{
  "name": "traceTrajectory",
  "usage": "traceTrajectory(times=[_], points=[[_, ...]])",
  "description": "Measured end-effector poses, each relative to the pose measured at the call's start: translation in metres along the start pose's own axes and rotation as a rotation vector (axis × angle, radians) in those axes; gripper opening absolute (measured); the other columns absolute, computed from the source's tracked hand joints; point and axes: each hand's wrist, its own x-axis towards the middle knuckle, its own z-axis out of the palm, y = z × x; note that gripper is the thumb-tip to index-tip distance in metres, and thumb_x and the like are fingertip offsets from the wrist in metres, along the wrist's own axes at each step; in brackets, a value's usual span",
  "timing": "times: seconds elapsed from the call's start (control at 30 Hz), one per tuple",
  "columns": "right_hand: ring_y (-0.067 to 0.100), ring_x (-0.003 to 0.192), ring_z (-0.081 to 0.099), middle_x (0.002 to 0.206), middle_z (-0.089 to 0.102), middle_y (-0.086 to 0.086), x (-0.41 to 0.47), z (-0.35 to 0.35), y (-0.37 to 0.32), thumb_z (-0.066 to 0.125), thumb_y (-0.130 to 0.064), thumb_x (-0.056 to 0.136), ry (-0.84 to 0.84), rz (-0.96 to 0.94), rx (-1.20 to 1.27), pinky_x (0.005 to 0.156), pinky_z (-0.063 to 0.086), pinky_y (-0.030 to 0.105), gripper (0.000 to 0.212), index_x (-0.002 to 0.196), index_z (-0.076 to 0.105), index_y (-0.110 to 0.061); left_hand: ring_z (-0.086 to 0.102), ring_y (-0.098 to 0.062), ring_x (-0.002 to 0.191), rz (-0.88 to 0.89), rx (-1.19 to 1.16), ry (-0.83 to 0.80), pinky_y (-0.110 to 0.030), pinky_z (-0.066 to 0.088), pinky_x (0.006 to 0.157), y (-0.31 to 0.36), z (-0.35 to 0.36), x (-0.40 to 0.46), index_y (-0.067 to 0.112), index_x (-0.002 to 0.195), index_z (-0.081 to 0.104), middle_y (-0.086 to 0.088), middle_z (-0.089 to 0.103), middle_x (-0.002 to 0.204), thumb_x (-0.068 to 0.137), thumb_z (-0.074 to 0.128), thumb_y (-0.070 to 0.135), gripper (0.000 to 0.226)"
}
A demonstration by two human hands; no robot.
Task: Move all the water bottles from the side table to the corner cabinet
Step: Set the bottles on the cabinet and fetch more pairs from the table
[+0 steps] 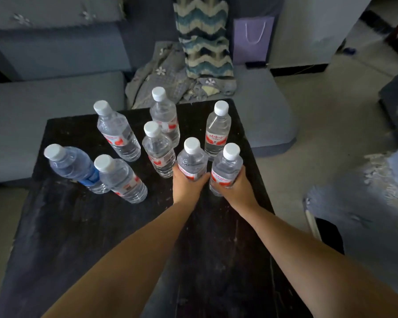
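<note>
Both hands (213, 187) each grip a water bottle (192, 160) on the side table (78, 226).

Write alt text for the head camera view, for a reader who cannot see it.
A person's left hand and right hand each grip an upright water bottle on a dark side table. Six more capped bottles stand behind and to the left, one with a blue label. A grey sofa lies beyond.

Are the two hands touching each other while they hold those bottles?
Apart. The head view shows a strip of dark table between the left hand and right hand, each gripping its own bottle.
</note>
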Motion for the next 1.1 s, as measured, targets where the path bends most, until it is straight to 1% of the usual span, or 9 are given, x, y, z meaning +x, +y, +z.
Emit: traceTrajectory(times=[0.1,0.33,0.5,0.6,0.73,0.83,0.93,1.03,1.1], points=[[0.025,0.105,0.067,0.113,0.067,0.014,0.001,0.006,0.006,0.083,-0.024,0.074,0.07,-0.098,-0.06,0.084,0.042,-0.002,0.067,0.124,0.05,0.006,0.059,-0.02,0.115,0.01,-0.008,0.059,-0.035,0.046,0.095,-0.007,0.007,0.005,0.023,0.131,0.038,0.001,0.06,0.127,0.066,0.084,0.03,0.08],[0.006,0.105,0.062,0.118,0.065,-0.004,0.0,-0.005,0.013,0.079,-0.036,0.076,-0.031,-0.022,-0.006,0.081,0.044,0.001,0.064,0.128,0.05,-0.013,0.059,-0.013,0.1,0.032,0.072,0.029,-0.03,0.044,0.086,-0.01,-0.006,-0.001,0.03,0.131,0.04,0.007,0.064,0.116,0.067,0.082,0.04,0.077],[0.002,0.091,0.06,0.104,0.06,-0.014,-0.019,-0.014,0.007,0.08,-0.043,0.074,0.027,0.152,0.061,0.066,0.043,0.003,0.063,0.123,0.048,-0.02,0.062,-0.011,0.1,0.007,0.085,-0.149,-0.032,0.05,0.09,-0.01,-0.02,-0.016,0.03,0.13,0.047,0.011,0.065,0.112,0.066,0.082,0.041,0.073],[0.005,0.094,0.061,0.109,0.06,-0.011,-0.033,-0.02,0.007,0.081,-0.04,0.073,0.046,0.262,0.149,0.071,0.044,0.009,0.068,0.128,0.046,-0.02,0.067,-0.014,0.099,-0.047,-0.026,-0.3,-0.036,0.054,0.089,-0.01,-0.024,-0.024,0.025,0.123,0.055,0.005,0.07,0.109,0.072,0.081,0.031,0.057],[0.014,0.098,0.067,0.11,0.066,-0.003,-0.062,-0.034,0.001,0.079,-0.036,0.076,0.084,0.374,0.274,0.083,0.054,0.03,0.061,0.125,0.047,-0.021,0.069,-0.019,0.094,-0.19,-0.166,-0.495,-0.037,0.056,0.075,-0.004,-0.032,-0.043,0.026,0.113,0.058,-0.002,0.071,0.104,0.079,0.075,0.03,0.038],[0.011,0.088,0.067,0.103,0.067,-0.002,-0.097,-0.038,-0.005,0.078,-0.032,0.076,0.22,0.425,0.334,0.067,0.049,0.022,0.051,0.116,0.047,-0.024,0.069,-0.023,0.092,-0.214,-0.177,-0.652,-0.047,0.057,0.083,-0.002,-0.039,-0.057,0.024,0.113,0.057,-0.003,0.07,0.101,0.084,0.07,0.029,0.032],[0.008,0.077,0.069,0.093,0.068,-0.004,-0.142,-0.038,-0.007,0.079,-0.031,0.074,0.372,0.472,0.302,0.061,0.048,0.02,0.045,0.105,0.047,-0.028,0.07,-0.028,0.096,-0.146,-0.134,-0.793,-0.046,0.057,0.084,0.001,-0.045,-0.076,0.021,0.109,0.06,-0.008,0.072,0.104,0.085,0.069,0.025,0.025],[0.014,0.079,0.071,0.095,0.07,0.0,-0.192,-0.038,-0.006,0.08,-0.034,0.072,0.462,0.523,0.254,0.07,0.055,0.029,0.055,0.116,0.051,-0.017,0.071,-0.028,0.092,-0.052,-0.01,-0.904,-0.044,0.057,0.084,0.001,-0.049,-0.101,0.017,0.103,0.065,-0.01,0.072,0.099,0.081,0.072,0.024,0.024],[0.011,0.08,0.067,0.095,0.067,-0.004,-0.228,-0.042,-0.005,0.078,-0.037,0.074,0.533,0.551,0.169,0.066,0.05,0.024,0.058,0.118,0.05,-0.014,0.072,-0.026,0.088,-0.016,0.091,-0.972,-0.041,0.058,0.082,0.001,-0.048,-0.12,0.015,0.104,0.066,-0.01,0.073,0.096,0.079,0.074,0.024,0.027]])
